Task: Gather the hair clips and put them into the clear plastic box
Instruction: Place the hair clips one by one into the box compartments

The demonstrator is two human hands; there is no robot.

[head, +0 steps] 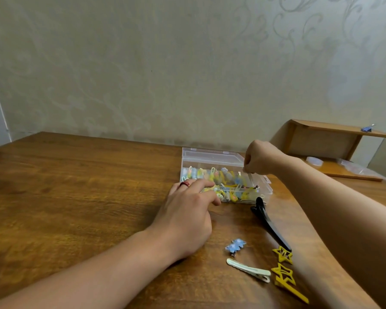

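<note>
The clear plastic box (212, 160) stands open on the wooden table, holding several pastel hair clips (221, 177). My right hand (260, 158) hovers over the box's right end and pinches a thin pale clip (251, 177) that points down into it. My left hand (187, 210) rests at the box's near left corner, fingers touching its front wall. Loose on the table in front of the box lie a long black clip (270, 223), a blue flower clip (235, 246), a white clip (249, 269) and two yellow star clips (283, 254), (284, 277).
A low wooden shelf (334, 132) stands at the back right with a blue binder clip (367, 128) on top and a clear lid or dish (314, 161) beneath it. The table (76, 197) butts against a patterned wall.
</note>
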